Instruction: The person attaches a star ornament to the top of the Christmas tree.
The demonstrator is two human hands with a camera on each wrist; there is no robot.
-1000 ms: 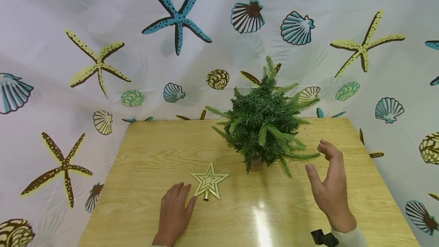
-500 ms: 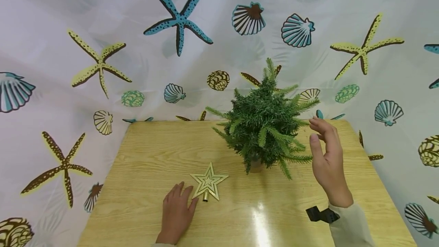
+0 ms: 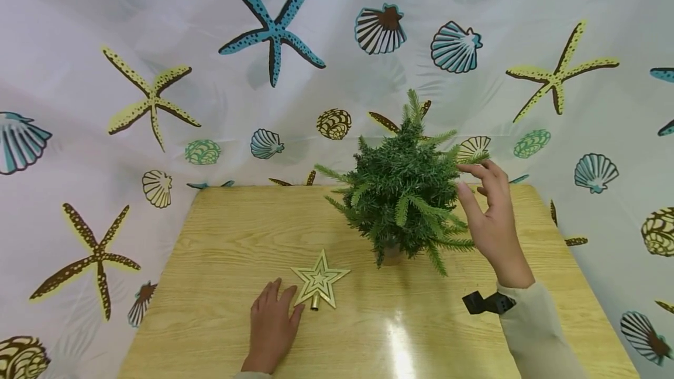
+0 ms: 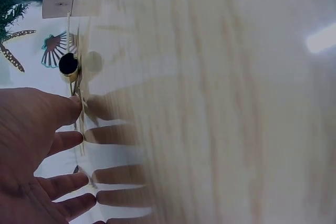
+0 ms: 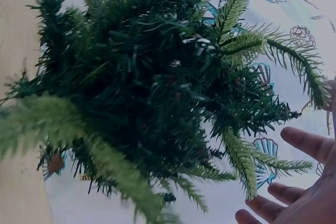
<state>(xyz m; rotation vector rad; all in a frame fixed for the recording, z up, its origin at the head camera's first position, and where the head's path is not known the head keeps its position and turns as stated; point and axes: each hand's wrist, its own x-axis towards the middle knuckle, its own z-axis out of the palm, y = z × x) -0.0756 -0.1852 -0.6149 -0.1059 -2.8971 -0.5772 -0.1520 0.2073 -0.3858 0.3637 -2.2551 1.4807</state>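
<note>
A small artificial Christmas tree (image 3: 402, 186) stands upright at the right of the wooden table's middle. My right hand (image 3: 495, 230) is raised at its right side, thumb and fingers apart, fingertips right at the outer branches. In the right wrist view, spread fingers (image 5: 304, 142) show beside the light green sprigs (image 5: 241, 169). A flat gold star tree topper (image 3: 319, 279) lies on the table, its short tube toward me. To its left rests my left hand (image 3: 274, 329), palm down with relaxed fingers. The left wrist view shows its thumb close to the topper's tube (image 4: 69, 66).
The wooden table (image 3: 237, 221) has its far edge close to a white curtain (image 3: 326, 86) printed with starfish and shells. The tree's pot (image 3: 392, 253) is partly hidden under low branches. A black wrist device (image 3: 489, 303) is on the right sleeve (image 3: 532, 320).
My right hand has moved forward and left, up along the tree's right side to its outer branches. The left hand, the star topper and the tree stay almost where they were.
</note>
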